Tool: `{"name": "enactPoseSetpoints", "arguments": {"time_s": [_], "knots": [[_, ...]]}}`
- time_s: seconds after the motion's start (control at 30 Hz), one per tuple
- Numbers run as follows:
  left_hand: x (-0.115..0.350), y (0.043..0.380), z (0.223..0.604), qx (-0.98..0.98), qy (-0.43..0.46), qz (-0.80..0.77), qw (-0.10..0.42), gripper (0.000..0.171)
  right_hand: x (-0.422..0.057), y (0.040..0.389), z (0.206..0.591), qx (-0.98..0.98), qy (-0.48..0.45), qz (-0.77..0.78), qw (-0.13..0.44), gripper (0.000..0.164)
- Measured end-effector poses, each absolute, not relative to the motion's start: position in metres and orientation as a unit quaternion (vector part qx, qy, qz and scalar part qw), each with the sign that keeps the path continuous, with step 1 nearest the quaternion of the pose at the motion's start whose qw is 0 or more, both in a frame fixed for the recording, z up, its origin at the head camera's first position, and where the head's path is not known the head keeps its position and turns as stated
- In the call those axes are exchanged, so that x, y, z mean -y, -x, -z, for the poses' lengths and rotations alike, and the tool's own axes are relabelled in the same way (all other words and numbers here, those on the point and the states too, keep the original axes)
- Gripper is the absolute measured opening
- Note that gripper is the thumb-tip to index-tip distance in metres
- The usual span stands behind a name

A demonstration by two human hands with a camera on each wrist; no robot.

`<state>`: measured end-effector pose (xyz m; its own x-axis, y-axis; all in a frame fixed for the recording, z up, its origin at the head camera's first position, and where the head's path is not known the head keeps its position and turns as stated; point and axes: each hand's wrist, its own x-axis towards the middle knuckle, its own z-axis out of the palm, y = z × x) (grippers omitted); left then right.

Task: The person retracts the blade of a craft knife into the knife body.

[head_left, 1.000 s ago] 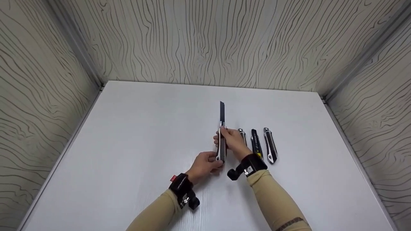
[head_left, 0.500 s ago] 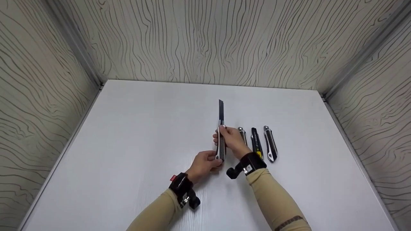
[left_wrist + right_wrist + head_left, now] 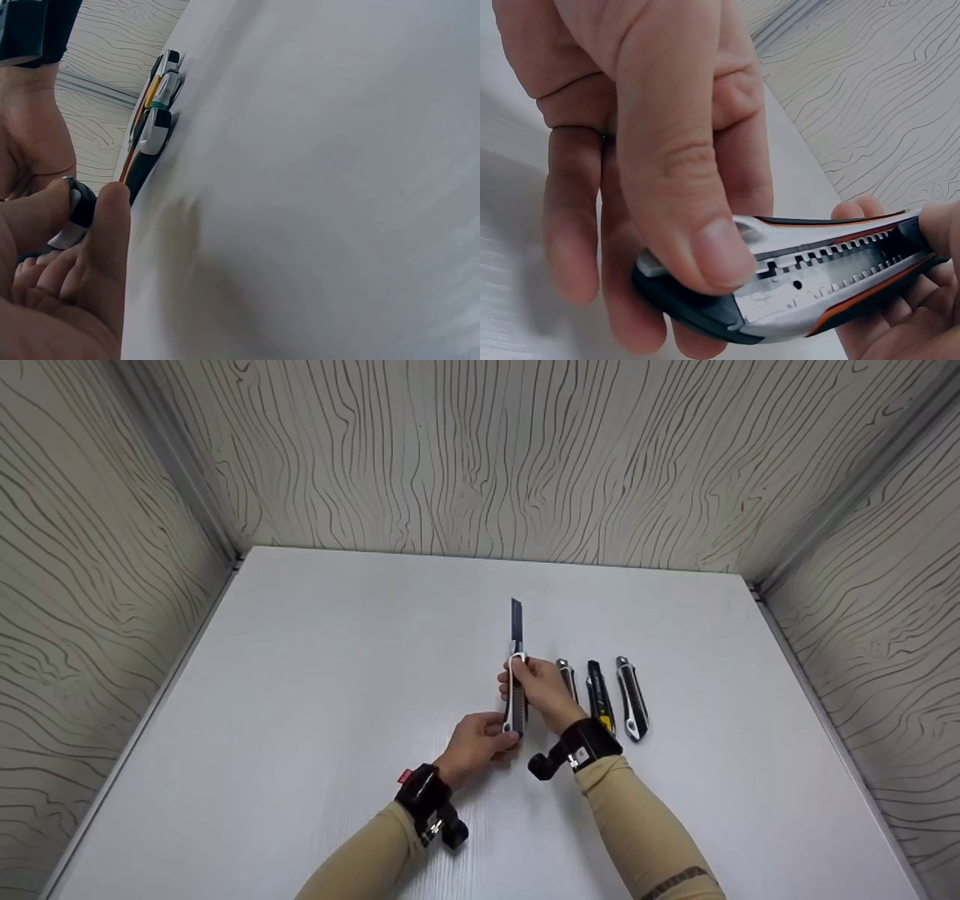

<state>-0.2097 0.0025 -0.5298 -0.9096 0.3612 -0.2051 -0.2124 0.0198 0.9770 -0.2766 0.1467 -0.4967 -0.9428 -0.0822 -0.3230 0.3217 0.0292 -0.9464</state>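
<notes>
A silver-and-black utility knife (image 3: 517,701) points away from me, its long dark blade (image 3: 517,619) out of the handle. My left hand (image 3: 476,746) pinches the butt end between thumb and fingers, as the left wrist view also shows. My right hand (image 3: 544,686) grips the handle further up, thumb on its upper face. In the right wrist view the handle's toothed slot (image 3: 832,255) with orange edging lies between the two hands, the right thumb (image 3: 937,225) at the slot's far end. The blade falls outside both wrist views.
On the white table (image 3: 337,660), right of the hands, lie a silver-and-black utility knife (image 3: 566,671) partly hidden by my right hand, a black-and-yellow one (image 3: 598,694) and another silver-and-black one (image 3: 632,697). Wood-patterned walls (image 3: 480,457) rise at the back and sides.
My right thumb has slid slightly back along the handle, and the exposed blade looks a little shorter. The left hand and the other knives stay as they were.
</notes>
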Motion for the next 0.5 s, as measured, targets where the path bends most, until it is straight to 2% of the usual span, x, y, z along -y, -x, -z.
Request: {"name": "enactPoseSetpoints", "arguments": {"time_s": [0.5], "knots": [[-0.0056, 0.2086, 0.5289, -0.672, -0.044, -0.71, 0.205, 0.035, -0.1497, 0.2759, 0.4957, -0.693, -0.07, 0.702, 0.152, 0.037]]}}
